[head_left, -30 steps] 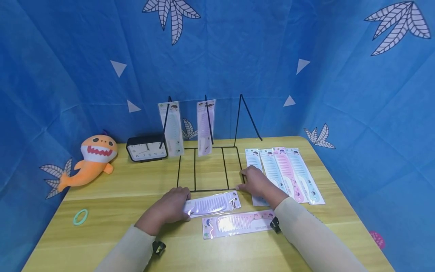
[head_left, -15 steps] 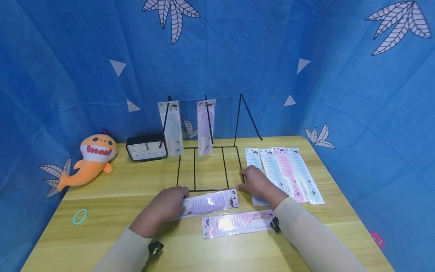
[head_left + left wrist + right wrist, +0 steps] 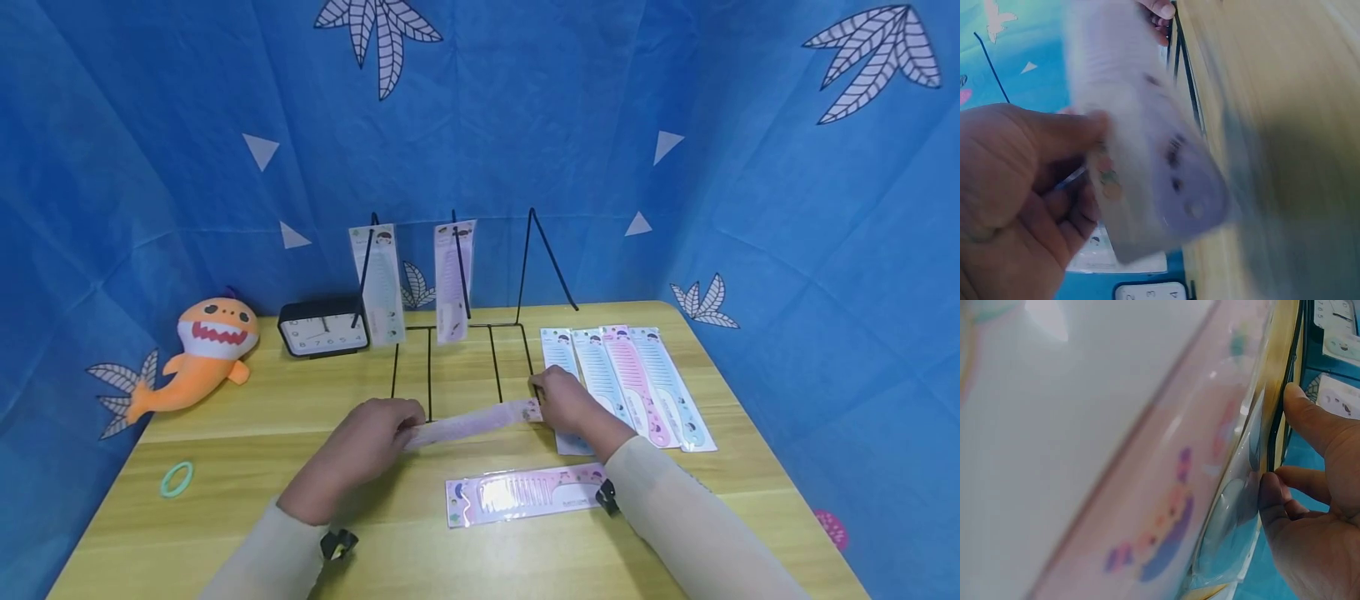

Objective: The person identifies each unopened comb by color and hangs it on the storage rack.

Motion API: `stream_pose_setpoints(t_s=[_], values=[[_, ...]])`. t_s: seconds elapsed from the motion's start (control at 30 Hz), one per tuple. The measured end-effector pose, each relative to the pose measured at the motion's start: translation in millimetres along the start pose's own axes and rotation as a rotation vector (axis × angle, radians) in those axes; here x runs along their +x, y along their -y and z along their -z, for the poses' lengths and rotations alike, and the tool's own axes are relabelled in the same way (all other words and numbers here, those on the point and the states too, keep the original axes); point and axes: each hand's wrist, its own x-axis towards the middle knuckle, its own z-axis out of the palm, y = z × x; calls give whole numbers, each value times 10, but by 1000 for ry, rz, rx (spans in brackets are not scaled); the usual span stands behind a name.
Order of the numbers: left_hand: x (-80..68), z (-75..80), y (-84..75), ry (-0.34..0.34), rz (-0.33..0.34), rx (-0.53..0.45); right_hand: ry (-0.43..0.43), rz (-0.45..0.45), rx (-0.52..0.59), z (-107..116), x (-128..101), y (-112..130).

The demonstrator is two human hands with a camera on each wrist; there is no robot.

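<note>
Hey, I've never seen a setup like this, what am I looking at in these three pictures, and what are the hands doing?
There is no machine here: a person works with two bare hands and wears three cameras. The wide picture comes from the head; the two blurry close-ups come from the wrists.

On the wooden table stands a black wire rack with two packaged combs hanging on it. To the right lie four more packaged combs in a row; another pink one lies near the front. At the left are a clock, an orange plush shark and a green ring.

The left hand grips one end of a purple packaged comb, lifted off the table. The right hand rests at the rack's corner, by the comb's other end.
</note>
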Motion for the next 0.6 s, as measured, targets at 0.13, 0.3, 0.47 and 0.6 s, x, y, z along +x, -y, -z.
stream_pose_setpoints(t_s=[0.13, 0.3, 0.47, 0.6], values=[[-1, 28, -7, -44, 41, -131, -2, -22, 25, 7, -16, 10], [-14, 55, -37, -94, 66, -266, 5, -25, -7, 19, -13, 32], [-24, 47, -73, -161, 26, -391, 10, -34, -18, 17, -2, 47], [-28, 30, -121, -209, -8, -496, 13, -45, -18, 17, 3, 54]])
